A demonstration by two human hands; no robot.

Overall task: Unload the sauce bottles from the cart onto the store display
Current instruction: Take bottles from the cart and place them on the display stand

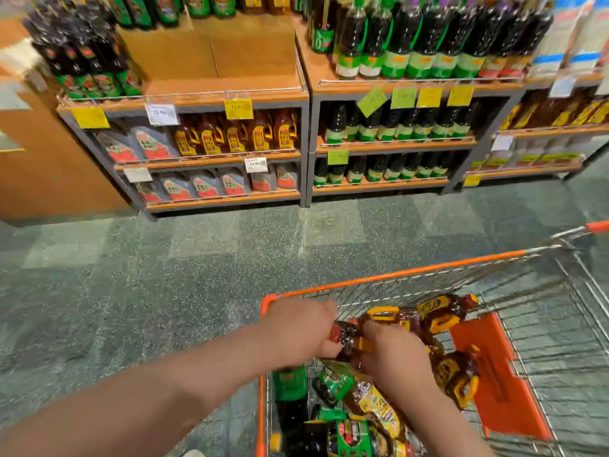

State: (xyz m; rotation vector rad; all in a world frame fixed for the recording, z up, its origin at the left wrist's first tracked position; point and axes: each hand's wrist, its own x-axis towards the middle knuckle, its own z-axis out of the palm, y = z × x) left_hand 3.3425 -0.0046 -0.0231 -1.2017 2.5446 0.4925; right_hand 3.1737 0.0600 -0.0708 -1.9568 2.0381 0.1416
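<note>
I see both hands inside the wire cart (428, 268): left hand (296, 331) and right hand (392, 354) curl round one brown handled sauce bottle (351, 338).

Between you and the shelves (211, 161) the floor (164, 258) lay open, and the top shelf (224, 84) had bare board between its bottle rows, but the cart (395, 275) was crowded with bottles (438, 318) under its wire rim, with an orange flap (494, 374) walling the right.
</note>
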